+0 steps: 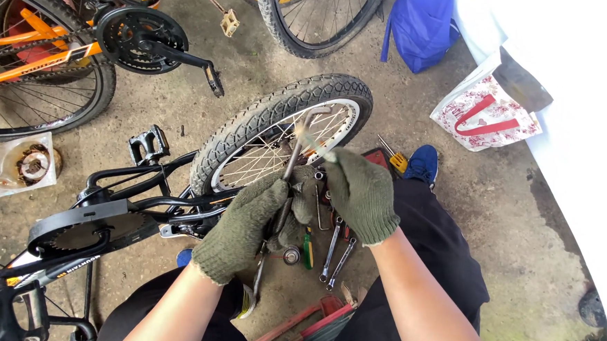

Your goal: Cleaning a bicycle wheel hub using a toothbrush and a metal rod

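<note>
I'm seeing olive-green knitted work gloves (357, 194), an orange-framed bicycle (29, 52) showing far left, a blue fabric bag (418, 24) far right.

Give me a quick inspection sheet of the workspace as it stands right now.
Surface: stained concrete floor.
Job's things: kickstand with spring, by the rear wheel of a black bike lying on its side.
Clutter: wrenches, screwdriver, red toolbox.
Grippers: left hand and right hand, both in green gloves, grip the kickstand.
Cables: nothing seen.
Surroundings: orange bike, blue bag, floral bag.
</note>
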